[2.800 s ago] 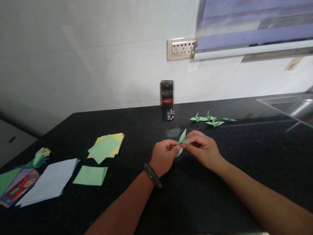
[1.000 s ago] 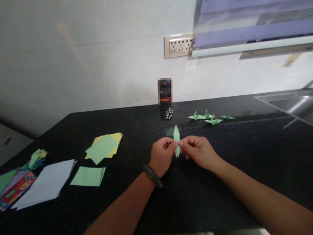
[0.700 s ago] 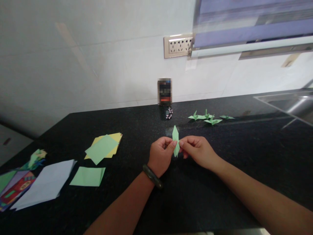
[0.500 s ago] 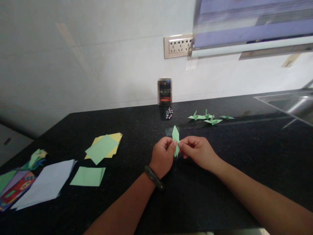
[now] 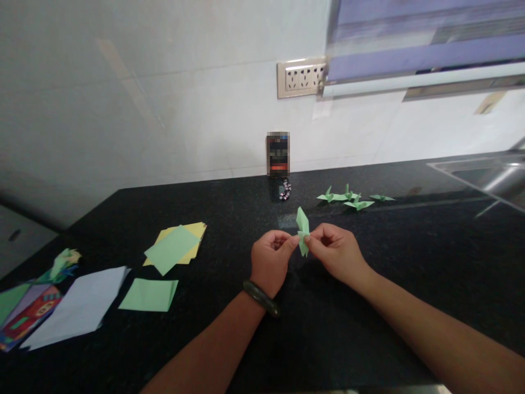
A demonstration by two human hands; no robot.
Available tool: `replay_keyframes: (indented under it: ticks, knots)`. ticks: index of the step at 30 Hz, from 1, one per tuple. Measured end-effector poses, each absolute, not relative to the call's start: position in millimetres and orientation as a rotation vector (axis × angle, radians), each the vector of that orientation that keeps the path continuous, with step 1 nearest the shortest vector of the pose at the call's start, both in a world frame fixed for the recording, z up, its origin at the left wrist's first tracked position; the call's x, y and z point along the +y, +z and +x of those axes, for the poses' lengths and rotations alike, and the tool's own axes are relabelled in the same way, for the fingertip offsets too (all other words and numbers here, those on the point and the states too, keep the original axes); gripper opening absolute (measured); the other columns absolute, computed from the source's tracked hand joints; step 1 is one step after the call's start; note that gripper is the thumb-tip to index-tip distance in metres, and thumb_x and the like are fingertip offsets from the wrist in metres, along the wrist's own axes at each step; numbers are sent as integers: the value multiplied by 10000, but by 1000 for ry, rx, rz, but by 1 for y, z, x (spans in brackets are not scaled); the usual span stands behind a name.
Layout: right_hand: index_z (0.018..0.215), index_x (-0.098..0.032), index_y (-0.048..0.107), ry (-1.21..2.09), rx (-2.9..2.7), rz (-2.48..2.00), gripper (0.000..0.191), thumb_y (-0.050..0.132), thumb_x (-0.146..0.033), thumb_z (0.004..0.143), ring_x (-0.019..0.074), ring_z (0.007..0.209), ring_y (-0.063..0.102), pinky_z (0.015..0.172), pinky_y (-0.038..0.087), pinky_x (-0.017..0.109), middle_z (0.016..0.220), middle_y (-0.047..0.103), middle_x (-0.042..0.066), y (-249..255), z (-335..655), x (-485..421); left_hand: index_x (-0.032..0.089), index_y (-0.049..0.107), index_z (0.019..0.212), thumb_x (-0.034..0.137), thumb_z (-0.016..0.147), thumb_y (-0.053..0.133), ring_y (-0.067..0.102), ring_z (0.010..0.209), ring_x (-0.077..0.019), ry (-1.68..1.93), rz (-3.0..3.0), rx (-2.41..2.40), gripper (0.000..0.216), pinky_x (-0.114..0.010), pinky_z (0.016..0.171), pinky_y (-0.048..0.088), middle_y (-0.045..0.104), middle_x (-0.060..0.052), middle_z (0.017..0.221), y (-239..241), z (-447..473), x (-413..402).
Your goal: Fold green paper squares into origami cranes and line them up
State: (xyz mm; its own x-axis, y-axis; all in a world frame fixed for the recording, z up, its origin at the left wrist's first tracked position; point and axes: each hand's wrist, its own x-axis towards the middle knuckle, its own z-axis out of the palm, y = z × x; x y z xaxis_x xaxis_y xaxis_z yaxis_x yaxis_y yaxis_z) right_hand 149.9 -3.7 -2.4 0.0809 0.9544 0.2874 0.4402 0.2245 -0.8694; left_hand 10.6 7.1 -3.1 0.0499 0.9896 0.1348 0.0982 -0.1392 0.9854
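A small light-green folded paper (image 5: 302, 220), narrow and pointed at the top, is held upright above the dark counter. My left hand (image 5: 271, 257) pinches its left edge between thumb and fingertips; a dark bangle (image 5: 261, 297) rings that wrist. From the other side my right hand (image 5: 335, 247) grips the paper's lower middle, thumb in front. Beyond the hands, to the right, stand several green paper cranes (image 5: 357, 204) close together.
At left lie green and yellow paper sheets (image 5: 173, 249), a folded green sheet (image 5: 148, 295), white paper (image 5: 82, 306) and a colourful packet (image 5: 30, 320). A beaded bracelet (image 5: 285, 190) rests near the wall below a blurred-out upright object (image 5: 278, 154). A sink (image 5: 488, 169) is at far right.
The folded paper has shifted slightly right and tilted, and a small flap now sticks out at its middle. My left thumb has slid to its edge; my right thumb now lies over it.
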Motion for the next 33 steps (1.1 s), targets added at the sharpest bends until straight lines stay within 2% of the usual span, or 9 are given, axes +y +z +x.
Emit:
replay_keyframes:
  ticks: [3,5,7,9,14,16,21,26,33]
  knots:
    - [608,-177,549,314,-1690,-1413,170,531,-269,750,115,530,492,517,373,233,576,560,12,-4,153,-4,140,676,820,292,696,629,625,711,-156,1233,1376,1140,201,-261,664,480,693,-55,782,-6,13,5]
    - [627,-181,562,185,-1825,-1383,162,511,-252,763,122,560,506,539,379,237,602,566,20,-4,155,-4,156,668,943,275,711,616,635,831,-173,1205,1348,1015,266,-285,767,483,692,-71,924,-7,15,4]
    - [653,-181,573,124,-1919,-1324,153,500,-246,771,132,594,521,560,391,242,634,576,32,-3,155,-5,159,657,986,270,719,611,633,861,-179,1172,1324,905,293,-297,798,479,687,-73,955,-7,15,3]
    - [700,-179,588,132,-1971,-1259,136,498,-244,778,142,630,535,585,405,251,668,588,42,-2,154,-6,150,668,957,265,724,607,634,821,-174,1153,1325,863,267,-291,770,484,695,-66,898,-6,14,5]
    - [801,-187,612,508,-1834,-1229,128,493,-235,799,138,667,562,621,435,263,729,620,36,-2,148,-7,122,683,825,251,738,576,607,684,-132,1124,1256,928,190,-261,684,485,678,-36,750,-5,8,13]
    - [791,-182,594,728,-1639,-1269,125,529,-287,779,129,605,552,566,445,259,675,604,17,-2,147,-5,114,674,825,260,738,571,601,649,-122,1094,1192,938,199,-259,661,488,669,-34,731,-5,7,15]
    - [784,-164,554,1127,-1304,-1205,289,679,-368,622,84,453,487,417,425,215,560,536,-42,0,146,1,103,672,769,272,708,609,600,621,-123,1000,1188,914,191,-256,637,492,659,-41,680,-2,6,13]
    - [720,-148,563,1227,-1251,-1155,250,703,-325,612,61,416,495,418,409,190,531,568,-40,2,148,0,101,652,740,273,651,668,601,573,-111,997,1105,931,194,-230,582,485,663,-39,646,0,6,12]
    - [783,-141,589,1371,-1187,-1035,235,696,-292,637,66,407,505,427,426,196,519,578,-39,-5,151,3,103,617,768,256,634,673,609,566,-131,1003,1070,878,211,-270,586,496,660,-41,645,1,6,13]
